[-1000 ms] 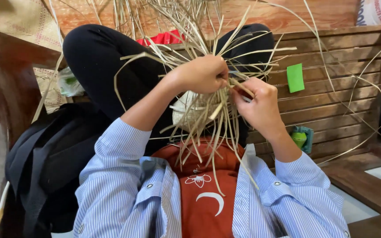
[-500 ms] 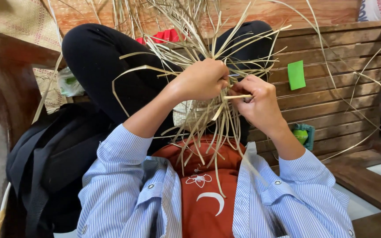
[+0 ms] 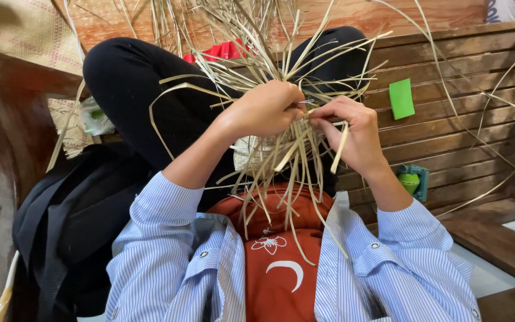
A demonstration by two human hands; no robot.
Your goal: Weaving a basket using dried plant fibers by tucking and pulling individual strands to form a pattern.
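The strips (image 3: 281, 71) looked like dry, matt straw or split cane, pale and stiff. The bench slats (image 3: 460, 119) on the right were brown wood with a dull sheen. The striped shirt sleeve (image 3: 168, 238) nearby was smooth cotton-like cloth; the far-left mat (image 3: 19, 30) was coarse woven fibre.

Soft, even daylight, sharp focus at centre, slight wide-angle bending at edges, faint shadows

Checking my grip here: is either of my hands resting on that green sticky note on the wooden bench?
No. Both the left hand and right hand grip the straw strips, while the green sticky note sits apart on the bench slats.
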